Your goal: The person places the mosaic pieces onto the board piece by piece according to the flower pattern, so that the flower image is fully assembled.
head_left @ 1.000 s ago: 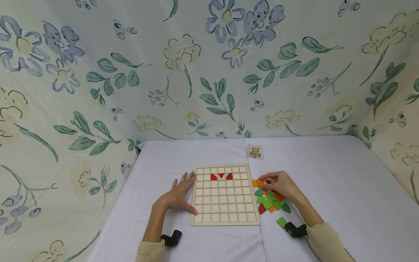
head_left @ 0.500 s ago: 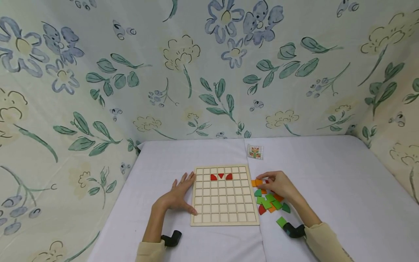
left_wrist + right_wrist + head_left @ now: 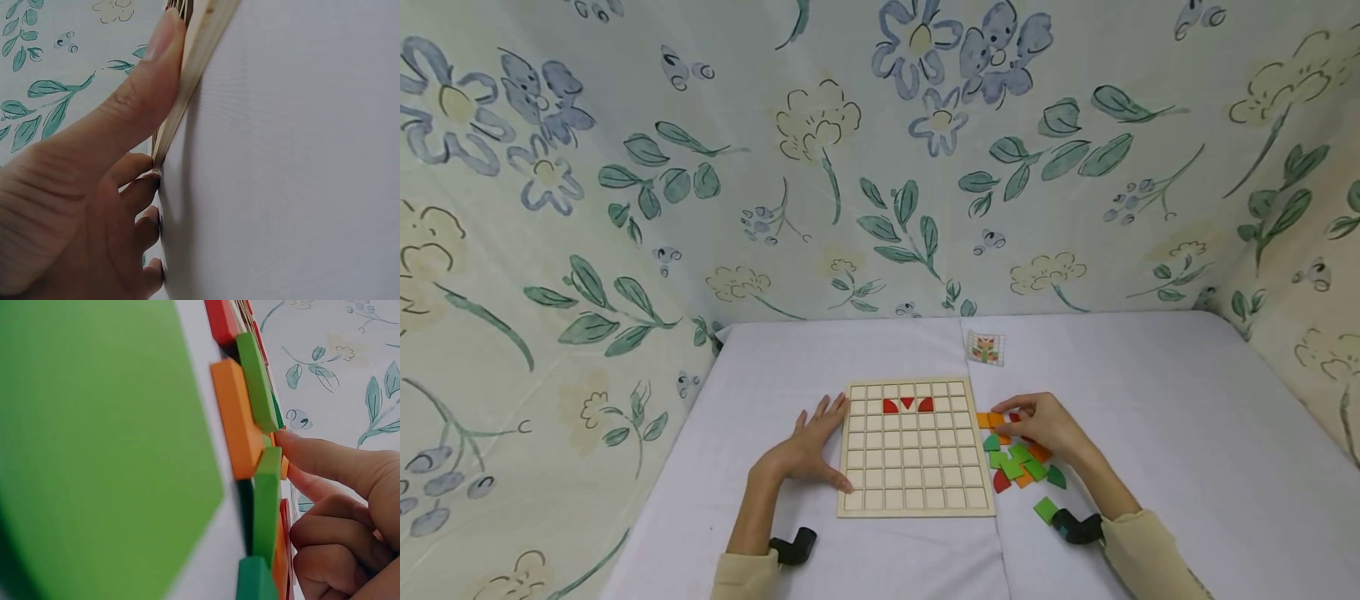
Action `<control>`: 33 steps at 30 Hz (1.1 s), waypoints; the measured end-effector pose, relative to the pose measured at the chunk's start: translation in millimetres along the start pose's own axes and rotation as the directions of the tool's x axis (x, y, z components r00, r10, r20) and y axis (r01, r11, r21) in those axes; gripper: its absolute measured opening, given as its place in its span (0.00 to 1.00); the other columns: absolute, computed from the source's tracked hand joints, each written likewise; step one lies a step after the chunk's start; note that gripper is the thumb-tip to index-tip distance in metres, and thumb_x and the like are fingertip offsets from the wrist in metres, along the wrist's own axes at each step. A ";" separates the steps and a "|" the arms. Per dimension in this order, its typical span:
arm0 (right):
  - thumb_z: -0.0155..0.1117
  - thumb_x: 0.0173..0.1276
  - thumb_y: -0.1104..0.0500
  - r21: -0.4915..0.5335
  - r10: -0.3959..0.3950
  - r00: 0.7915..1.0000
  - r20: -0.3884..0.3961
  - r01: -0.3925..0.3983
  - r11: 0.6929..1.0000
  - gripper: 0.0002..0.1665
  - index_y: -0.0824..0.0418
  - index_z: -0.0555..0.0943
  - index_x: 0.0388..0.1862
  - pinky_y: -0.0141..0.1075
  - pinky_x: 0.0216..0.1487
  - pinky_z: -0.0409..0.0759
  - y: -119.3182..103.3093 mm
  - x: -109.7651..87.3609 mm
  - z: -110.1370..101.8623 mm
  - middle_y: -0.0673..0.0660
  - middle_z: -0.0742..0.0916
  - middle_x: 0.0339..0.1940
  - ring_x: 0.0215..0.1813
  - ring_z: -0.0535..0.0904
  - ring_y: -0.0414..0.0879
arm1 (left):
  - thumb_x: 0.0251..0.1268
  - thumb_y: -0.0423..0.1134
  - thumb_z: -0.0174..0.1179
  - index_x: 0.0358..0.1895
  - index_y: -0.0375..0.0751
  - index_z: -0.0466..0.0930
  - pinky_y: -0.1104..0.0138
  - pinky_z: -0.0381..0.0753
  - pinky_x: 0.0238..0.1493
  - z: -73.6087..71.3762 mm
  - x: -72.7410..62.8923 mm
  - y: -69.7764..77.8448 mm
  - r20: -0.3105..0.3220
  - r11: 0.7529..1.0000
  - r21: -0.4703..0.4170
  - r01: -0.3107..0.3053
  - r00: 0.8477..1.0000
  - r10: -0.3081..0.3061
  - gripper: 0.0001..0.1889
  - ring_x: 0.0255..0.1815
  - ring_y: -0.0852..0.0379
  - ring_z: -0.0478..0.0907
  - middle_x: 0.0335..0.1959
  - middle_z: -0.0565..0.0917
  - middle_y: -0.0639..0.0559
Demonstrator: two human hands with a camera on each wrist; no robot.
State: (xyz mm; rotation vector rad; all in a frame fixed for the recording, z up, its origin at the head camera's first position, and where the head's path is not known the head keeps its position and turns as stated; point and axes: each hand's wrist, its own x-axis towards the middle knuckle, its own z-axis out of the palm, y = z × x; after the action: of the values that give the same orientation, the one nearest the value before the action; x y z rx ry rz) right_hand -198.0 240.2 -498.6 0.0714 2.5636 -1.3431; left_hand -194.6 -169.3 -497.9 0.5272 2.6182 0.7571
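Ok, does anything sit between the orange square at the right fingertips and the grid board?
Yes: another orange square lies between the pinched square and the right edge of the grid board. Nothing visible blocks passing over it.

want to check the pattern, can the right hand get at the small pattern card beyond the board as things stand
Probably yes: only bare white cloth shows between the right hand and the pattern card, which nothing covers. That hand touches an orange square tile, though.

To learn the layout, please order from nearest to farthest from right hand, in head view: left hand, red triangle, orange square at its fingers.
1. Orange square: at the fingers.
2. Red triangle: on the board.
3. Left hand: board's left edge.
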 end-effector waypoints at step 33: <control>0.76 0.64 0.61 0.033 -0.028 0.999 0.016 0.027 0.999 0.21 0.64 0.86 0.56 0.27 0.20 0.57 1.2 2.5 1.6 0.47 0.65 0.17 0.20 0.60 0.40 | 0.33 0.53 0.87 0.85 0.40 0.46 0.38 0.31 0.85 0.6 0.1 -1.4 -0.007 1.000 -0.010 -0.010 1.000 0.010 0.74 0.89 0.41 0.33 0.87 0.44 0.46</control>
State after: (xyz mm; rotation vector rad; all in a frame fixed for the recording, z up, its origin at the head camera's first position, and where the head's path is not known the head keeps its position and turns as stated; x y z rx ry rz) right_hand -199.9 239.4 -501.1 0.0311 2.5387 -1.3899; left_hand -194.7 -170.2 -499.3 0.5360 2.6190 0.7758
